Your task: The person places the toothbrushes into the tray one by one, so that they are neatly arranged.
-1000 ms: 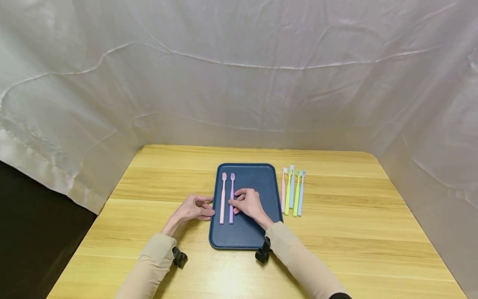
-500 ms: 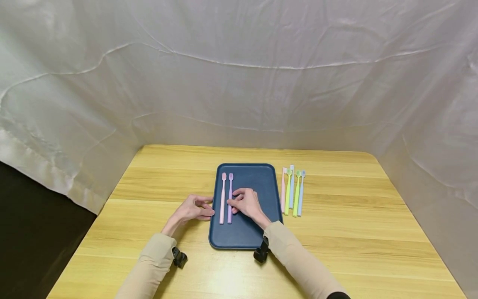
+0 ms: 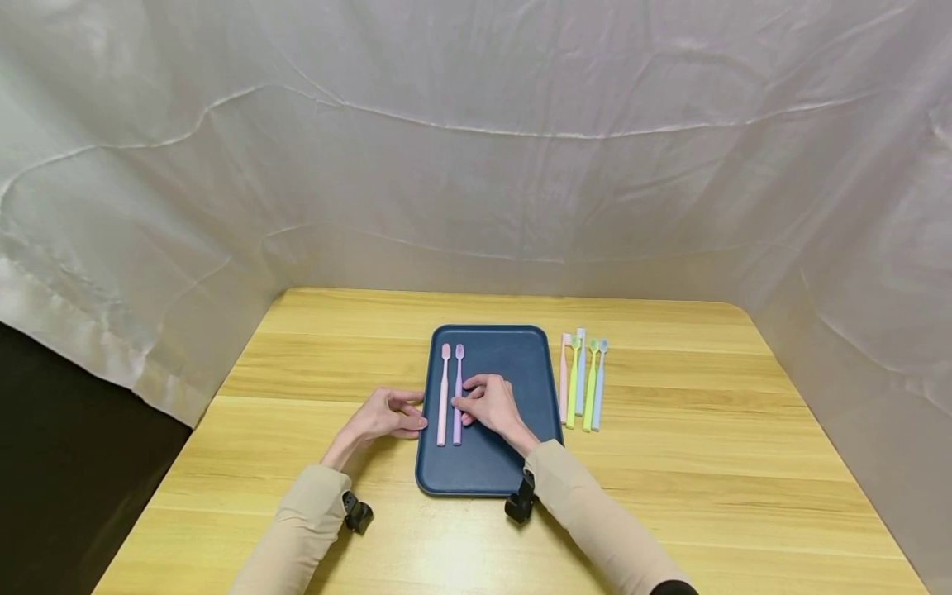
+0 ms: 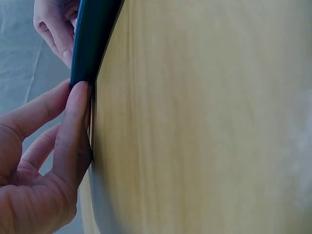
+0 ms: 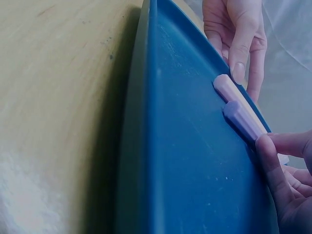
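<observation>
The slim purple plastic toothbrush (image 3: 457, 426) is lying lengthwise over the left part of the rectangular dark-blue tray (image 3: 513, 355), bristles toward the far rim. I'm seeing the right hand (image 3: 491, 405) pinching its handle between thumb and finger, so that grip is holding the brush. I'm expecting it to be handling light and stiff, its smooth handle perhaps rolling under a loose pinch; I'm favouring a hold around mid-handle, clear of the bristles. Alongside, across a narrow gap, a pale pink plastic toothbrush (image 3: 443, 397) is lying nearer the left rim. There the left hand (image 3: 387, 413) is touching the tray's edge, fingers loosely bent, its grip holding no brush. Beyond the right rim, another pink toothbrush (image 3: 563, 380), two lime-green toothbrushes (image 3: 591, 392) and two light-blue toothbrushes (image 3: 598, 392) are lying close together on the yellow wood-grain counter (image 3: 669, 496). Behind, a silvery-grey cloth curtain (image 3: 476, 190) is hanging.
</observation>
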Available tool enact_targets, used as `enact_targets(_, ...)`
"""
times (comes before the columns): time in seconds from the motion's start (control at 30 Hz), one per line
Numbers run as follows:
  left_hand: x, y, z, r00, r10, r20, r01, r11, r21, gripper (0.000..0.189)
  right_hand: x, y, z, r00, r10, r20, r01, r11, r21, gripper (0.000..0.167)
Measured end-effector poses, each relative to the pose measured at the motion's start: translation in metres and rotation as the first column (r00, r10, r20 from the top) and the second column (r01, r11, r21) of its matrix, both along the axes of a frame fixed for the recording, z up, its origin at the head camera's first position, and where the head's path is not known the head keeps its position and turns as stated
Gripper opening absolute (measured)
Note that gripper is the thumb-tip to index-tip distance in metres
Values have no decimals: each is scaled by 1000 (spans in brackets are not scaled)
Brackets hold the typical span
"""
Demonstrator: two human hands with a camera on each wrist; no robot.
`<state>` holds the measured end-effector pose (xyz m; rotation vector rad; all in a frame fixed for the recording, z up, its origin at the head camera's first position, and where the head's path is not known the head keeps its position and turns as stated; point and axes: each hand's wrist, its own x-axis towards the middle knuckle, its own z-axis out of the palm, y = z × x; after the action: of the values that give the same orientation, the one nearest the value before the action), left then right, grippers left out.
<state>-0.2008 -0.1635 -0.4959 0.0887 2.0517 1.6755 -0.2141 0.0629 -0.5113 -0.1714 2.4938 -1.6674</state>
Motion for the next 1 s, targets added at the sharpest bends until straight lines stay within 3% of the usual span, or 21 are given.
enact_targets(1.0,0,0,1,1000,2,7,-2,1000,3,63,4,5,3,1000,-11,-26,11,1000,-10,35)
